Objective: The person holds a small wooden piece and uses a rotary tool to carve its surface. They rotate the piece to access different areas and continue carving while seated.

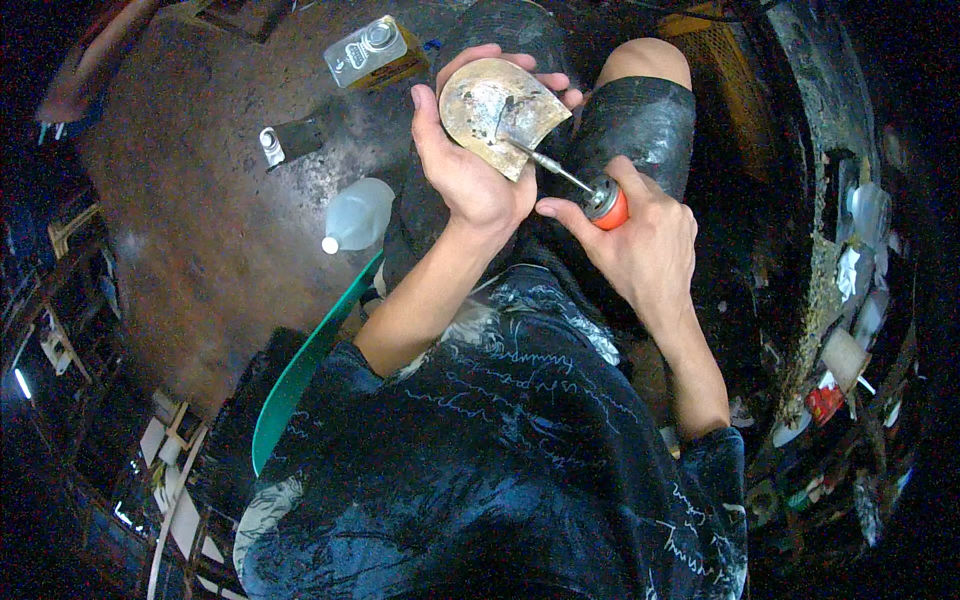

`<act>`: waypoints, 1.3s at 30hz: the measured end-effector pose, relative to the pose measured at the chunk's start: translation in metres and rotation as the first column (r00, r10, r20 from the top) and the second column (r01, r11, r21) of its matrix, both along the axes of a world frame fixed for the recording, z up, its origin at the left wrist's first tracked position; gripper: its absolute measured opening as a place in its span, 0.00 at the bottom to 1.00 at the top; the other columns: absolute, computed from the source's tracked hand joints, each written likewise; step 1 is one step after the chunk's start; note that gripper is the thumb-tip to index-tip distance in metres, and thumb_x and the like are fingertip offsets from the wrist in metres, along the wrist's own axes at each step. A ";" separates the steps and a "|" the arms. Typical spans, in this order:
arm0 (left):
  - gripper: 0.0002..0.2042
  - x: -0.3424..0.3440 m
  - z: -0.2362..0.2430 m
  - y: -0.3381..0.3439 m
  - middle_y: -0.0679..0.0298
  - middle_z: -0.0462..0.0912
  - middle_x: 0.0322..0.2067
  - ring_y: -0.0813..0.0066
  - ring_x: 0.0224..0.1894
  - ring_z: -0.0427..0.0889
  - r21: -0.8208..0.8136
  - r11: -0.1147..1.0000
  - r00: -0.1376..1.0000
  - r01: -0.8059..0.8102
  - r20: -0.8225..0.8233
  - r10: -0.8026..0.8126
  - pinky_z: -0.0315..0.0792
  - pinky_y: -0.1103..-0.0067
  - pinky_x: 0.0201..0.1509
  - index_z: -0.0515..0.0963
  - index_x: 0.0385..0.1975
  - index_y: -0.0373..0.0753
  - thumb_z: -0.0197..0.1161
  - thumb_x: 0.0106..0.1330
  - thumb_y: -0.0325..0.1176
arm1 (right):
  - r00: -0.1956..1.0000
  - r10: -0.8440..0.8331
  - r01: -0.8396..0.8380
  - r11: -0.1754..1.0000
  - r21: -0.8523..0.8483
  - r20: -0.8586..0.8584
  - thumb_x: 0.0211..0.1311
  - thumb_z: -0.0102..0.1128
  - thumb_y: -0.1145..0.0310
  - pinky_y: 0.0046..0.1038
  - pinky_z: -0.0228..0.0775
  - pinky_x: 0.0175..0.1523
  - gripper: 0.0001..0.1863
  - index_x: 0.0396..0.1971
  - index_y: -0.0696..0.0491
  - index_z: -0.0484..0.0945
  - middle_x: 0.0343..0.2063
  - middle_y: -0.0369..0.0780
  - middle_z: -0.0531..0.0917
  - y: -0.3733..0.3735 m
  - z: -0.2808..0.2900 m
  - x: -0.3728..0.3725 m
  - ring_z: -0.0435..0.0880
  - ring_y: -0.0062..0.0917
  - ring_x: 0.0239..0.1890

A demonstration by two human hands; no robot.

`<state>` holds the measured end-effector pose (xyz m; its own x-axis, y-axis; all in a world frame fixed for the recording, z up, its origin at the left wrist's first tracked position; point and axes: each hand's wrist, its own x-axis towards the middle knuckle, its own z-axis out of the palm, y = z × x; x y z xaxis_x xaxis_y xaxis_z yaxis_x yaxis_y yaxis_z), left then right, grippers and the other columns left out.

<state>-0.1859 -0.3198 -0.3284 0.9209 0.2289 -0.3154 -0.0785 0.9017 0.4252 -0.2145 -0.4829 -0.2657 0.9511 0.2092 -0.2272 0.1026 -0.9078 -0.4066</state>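
Note:
In my left hand [470,190] lies a flat, heel-shaped piece [490,95], pale tan with dark stains, rounded on one side and notched on the other. My fingers curl round its far edge while the thumb stands out to the left. My right hand [645,235] is closed on a lid brush [604,203] with an orange cap, a metal collar and a thin metal stem. The stem points up and left, and its tip meets the stained face of the piece near the notch. Both hands are above my lap, between dark-covered knees [640,130].
On the brown floor to the left stand a rectangular tin [368,55], a small dark container with a white end [272,146] and a translucent white-capped bottle [360,213]. A green chair edge [300,385] curves beside me. Another person's hand [65,100] shows far left; clutter [850,350] lines the right.

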 end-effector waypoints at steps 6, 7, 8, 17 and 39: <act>0.34 0.000 0.001 0.004 0.47 0.83 0.51 0.41 0.50 0.88 0.001 1.000 1.000 -0.002 0.024 0.002 0.84 0.44 0.55 0.72 0.62 0.37 0.35 0.83 0.64 | 0.993 -0.112 0.111 0.992 -0.055 -0.028 0.53 0.74 0.25 0.50 0.83 0.33 0.40 0.35 0.54 0.82 0.26 0.51 0.89 0.001 0.006 0.006 0.91 0.52 0.29; 0.34 -0.001 0.001 0.005 0.46 0.83 0.52 0.40 0.50 0.88 0.007 1.000 1.000 0.001 0.026 -0.001 0.84 0.44 0.55 0.72 0.62 0.37 0.35 0.83 0.63 | 0.991 -0.127 0.125 0.991 -0.052 -0.039 0.53 0.74 0.25 0.50 0.83 0.33 0.40 0.34 0.54 0.81 0.25 0.51 0.88 0.001 0.007 0.007 0.90 0.53 0.29; 0.34 -0.001 0.002 0.006 0.46 0.83 0.52 0.40 0.50 0.88 0.018 1.000 1.000 0.014 0.020 -0.014 0.84 0.44 0.56 0.72 0.62 0.36 0.35 0.83 0.63 | 0.989 -0.142 0.139 0.989 -0.049 -0.050 0.53 0.74 0.25 0.50 0.83 0.33 0.40 0.34 0.54 0.81 0.25 0.51 0.88 0.001 0.008 0.008 0.90 0.53 0.29; 0.35 -0.003 0.010 0.022 0.45 0.84 0.53 0.42 0.52 0.88 0.031 0.985 0.983 0.169 -0.071 -0.166 0.84 0.46 0.57 0.74 0.62 0.35 0.34 0.83 0.63 | 0.990 -0.141 0.141 0.990 0.006 -0.002 0.54 0.80 0.33 0.47 0.79 0.34 0.36 0.34 0.55 0.82 0.22 0.50 0.86 -0.003 0.012 0.009 0.88 0.54 0.30; 0.34 0.016 0.022 0.054 0.46 0.90 0.47 0.51 0.46 0.92 0.164 0.689 0.705 0.706 -0.266 -0.658 0.89 0.60 0.51 0.79 0.62 0.32 0.33 0.87 0.56 | 0.997 -0.014 0.012 1.000 -0.026 -0.071 0.54 0.74 0.26 0.49 0.85 0.34 0.41 0.42 0.54 0.83 0.30 0.51 0.90 -0.010 0.004 0.008 0.92 0.50 0.31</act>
<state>-0.1704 -0.2661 -0.3060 0.7866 -0.3526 -0.5069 0.6130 0.5442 0.5727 -0.2065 -0.4928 -0.2617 0.9348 0.1904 -0.2997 0.0627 -0.9192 -0.3887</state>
